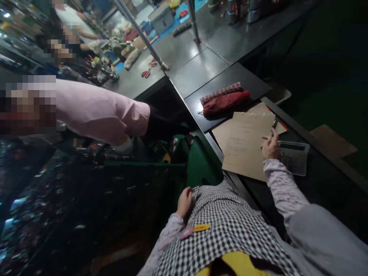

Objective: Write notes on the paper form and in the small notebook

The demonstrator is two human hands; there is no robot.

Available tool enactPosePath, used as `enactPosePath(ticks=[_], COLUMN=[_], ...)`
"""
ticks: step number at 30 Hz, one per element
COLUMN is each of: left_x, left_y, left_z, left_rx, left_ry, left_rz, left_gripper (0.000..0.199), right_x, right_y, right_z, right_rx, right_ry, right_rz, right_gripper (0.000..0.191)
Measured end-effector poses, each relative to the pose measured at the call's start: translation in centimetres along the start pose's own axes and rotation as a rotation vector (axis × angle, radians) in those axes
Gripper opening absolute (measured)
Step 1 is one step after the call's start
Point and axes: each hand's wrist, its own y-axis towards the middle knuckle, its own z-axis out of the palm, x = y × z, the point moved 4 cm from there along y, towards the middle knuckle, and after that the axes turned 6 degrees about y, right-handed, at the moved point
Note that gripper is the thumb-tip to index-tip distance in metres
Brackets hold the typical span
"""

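My right hand [270,146] grips a pen [274,125] over the right edge of a written paper sheet [248,147]. Right beside that hand, a calculator [293,155] lies on the dark tabletop. More paper shows from under the sheet. At my left side, my left hand [184,203] is low, its fingers curled against my black-and-white checked apron [227,211]. What those fingers hold, if anything, is hidden. A yellow and pink tag [201,228] is on the apron.
Beyond the papers lie a red pouch [225,104] and a plaid rolled cloth [221,93]. Red-handled scissors [146,73] rest on the far table, near metal posts [194,23]. A person in a pink top [97,111] is at left; another stands behind. Cardboard [333,141] lies at right.
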Motion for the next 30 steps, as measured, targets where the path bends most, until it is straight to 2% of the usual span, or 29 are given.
enactPosePath(ticks=[3, 5, 7, 8, 10, 12, 15, 17, 19, 22, 25, 27, 30], left_x=[-6.8, -12.1, -17.3, -19.7, -23.3, -25.6, -27.2, -27.4, -27.2, -26.7, -26.2, -26.1, -26.1], left_y=[4.1, 6.5, 8.5, 9.4, 10.9, 12.2, 13.8, 14.6, 15.4, 16.1, 16.4, 16.4, 16.4], left_z=[0.5, 1.9, 3.8, 4.8, 6.5, 8.0, 9.8, 10.9, 11.9, 13.2, 13.7, 13.8, 13.7], left_rx=[-0.047, -0.054, -0.057, -0.068, -0.132, -0.205, -0.281, -0.313, -0.329, -0.337, -0.353, -0.383, -0.394], left_ry=[-0.002, -0.004, -0.001, 0.001, 0.018, 0.049, 0.111, 0.149, 0.184, 0.229, 0.263, 0.286, 0.308], left_rz=[0.19, 0.328, 0.439, 0.476, 0.47, 0.406, 0.338, 0.286, 0.226, 0.194, 0.196, 0.207, 0.211], left_gripper=[0.032, 0.032, 0.034, 0.036, 0.039, 0.046, 0.054, 0.056, 0.058, 0.057, 0.055, 0.056, 0.056], right_x=[0.2, 0.2, 0.0, -0.2, -0.7, -0.9, -0.6, -0.8, -1.5, -2.6, -3.6, -4.2, -5.5], right_y=[-3.3, -5.2, -6.6, -7.1, -7.7, -8.3, -9.0, -9.3, -9.5, -9.1, -8.2, -7.7, -7.6], right_z=[-1.4, -1.4, -1.2, -1.1, -1.3, -1.7, -1.9, -1.5, -0.7, 0.8, 2.3, 3.3, 4.9], right_rx=[0.038, 0.084, 0.063, 0.021, -0.056, -0.115, -0.168, -0.177, -0.171, -0.155, -0.168, -0.182, -0.124], right_ry=[0.166, 0.139, 0.07, 0.056, 0.151, 0.301, 0.447, 0.477, 0.485, 0.514, 0.539, 0.51, 0.432], right_rz=[-0.222, -0.361, -0.443, -0.437, -0.307, -0.146, -0.041, 0.04, 0.132, 0.205, 0.253, 0.207, 0.061], right_gripper=[0.051, 0.058, 0.06, 0.055, 0.041, 0.05, 0.068, 0.081, 0.086, 0.079, 0.063, 0.056, 0.049])
